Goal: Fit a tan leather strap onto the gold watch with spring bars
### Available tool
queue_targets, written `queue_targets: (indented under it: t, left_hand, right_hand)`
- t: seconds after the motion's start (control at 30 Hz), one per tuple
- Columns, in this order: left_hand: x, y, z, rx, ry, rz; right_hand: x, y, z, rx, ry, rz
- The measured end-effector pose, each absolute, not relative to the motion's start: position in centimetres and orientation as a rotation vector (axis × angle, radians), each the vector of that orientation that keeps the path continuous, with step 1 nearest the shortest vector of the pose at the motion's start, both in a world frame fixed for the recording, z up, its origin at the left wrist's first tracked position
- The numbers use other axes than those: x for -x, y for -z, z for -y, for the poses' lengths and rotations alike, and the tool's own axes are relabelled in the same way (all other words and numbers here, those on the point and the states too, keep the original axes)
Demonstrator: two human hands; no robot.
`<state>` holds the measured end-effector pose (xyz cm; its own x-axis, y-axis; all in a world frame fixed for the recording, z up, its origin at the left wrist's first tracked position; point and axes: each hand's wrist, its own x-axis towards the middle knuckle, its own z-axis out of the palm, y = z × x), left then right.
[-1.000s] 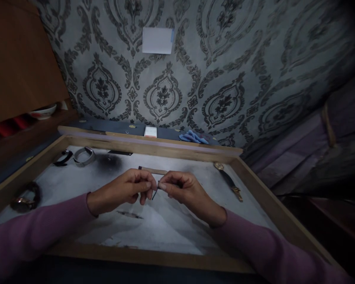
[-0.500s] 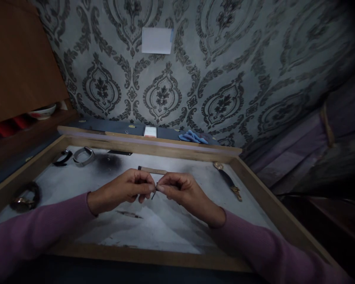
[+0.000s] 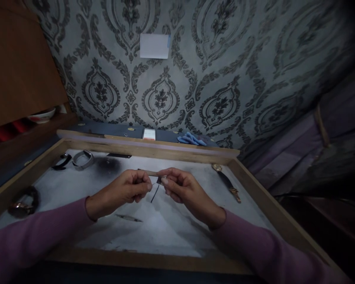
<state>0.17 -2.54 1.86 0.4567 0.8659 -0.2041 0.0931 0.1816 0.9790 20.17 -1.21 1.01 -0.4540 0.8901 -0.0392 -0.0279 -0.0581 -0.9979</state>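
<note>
My left hand (image 3: 133, 186) is closed in a pinch, with a very thin, pale pin-like piece (image 3: 154, 184) at its fingertips. Opposite it, my right hand (image 3: 182, 187) pinches a small dark strap piece (image 3: 159, 180), mostly covered by the fingers. The two hands are a little apart. Just below them a thin dark stick (image 3: 154, 194) shows; whether it lies on the white surface is unclear. Behind the fingers is a brown watch strap (image 3: 148, 172), partly hidden. A slim double-ended metal tool (image 3: 129, 217) lies in front of my left hand.
A wooden-rimmed tray (image 3: 154, 260) surrounds the work. At its left are a dark watch (image 3: 24, 202), a black-banded watch (image 3: 62, 161) and a grey band (image 3: 83, 159). A gold watch with a dark strap (image 3: 226, 181) lies right. Beyond the back rim sits a blue cloth (image 3: 191, 138).
My hands have drawn slightly apart, uncovering the small dark strap piece in my right fingers. The thin dark stick now shows separate from the fingertips. The view has tilted up slightly.
</note>
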Motion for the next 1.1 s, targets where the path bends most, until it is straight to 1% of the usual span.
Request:
queue_targets:
  t: [0.2,0.77,1.1]
  left_hand:
    - [-0.4,-1.4,2.5,-1.286,-0.68,-0.968]
    - [-0.5,-1.0,2.5,-1.262,-0.721,-0.969]
    - [-0.8,-0.6,2.5,-1.201,-0.761,-0.978]
  right_hand:
    - [-20.0,-0.6,0.9,0.946,-1.658,1.4]
    - [-19.9,-0.7,1.2,0.928,-1.66,1.456]
    - [-19.8,-0.4,1.6,0.919,-1.411,1.655]
